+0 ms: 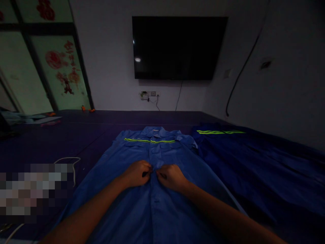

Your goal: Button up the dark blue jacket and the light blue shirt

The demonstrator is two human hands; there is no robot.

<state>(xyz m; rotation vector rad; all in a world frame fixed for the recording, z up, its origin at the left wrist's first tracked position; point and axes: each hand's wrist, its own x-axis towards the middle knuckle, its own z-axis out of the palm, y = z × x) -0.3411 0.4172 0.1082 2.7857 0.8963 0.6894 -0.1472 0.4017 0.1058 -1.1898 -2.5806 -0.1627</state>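
Observation:
A blue work shirt (142, 210) with a yellow-green reflective stripe across the chest lies flat in front of me, collar pointing away. My left hand (136, 173) and my right hand (170, 176) meet at the shirt's front placket, about mid-chest. Both hands have their fingers curled in a pinch on the placket's edges, knuckles almost touching each other. What sits between the fingertips is too small and dark to make out.
A second, darker blue garment (254, 166) with a reflective stripe lies to the right. A white cord (72, 164) curls on the dark surface at left. A black TV (179, 47) hangs on the far wall above a socket. Papers lie far left.

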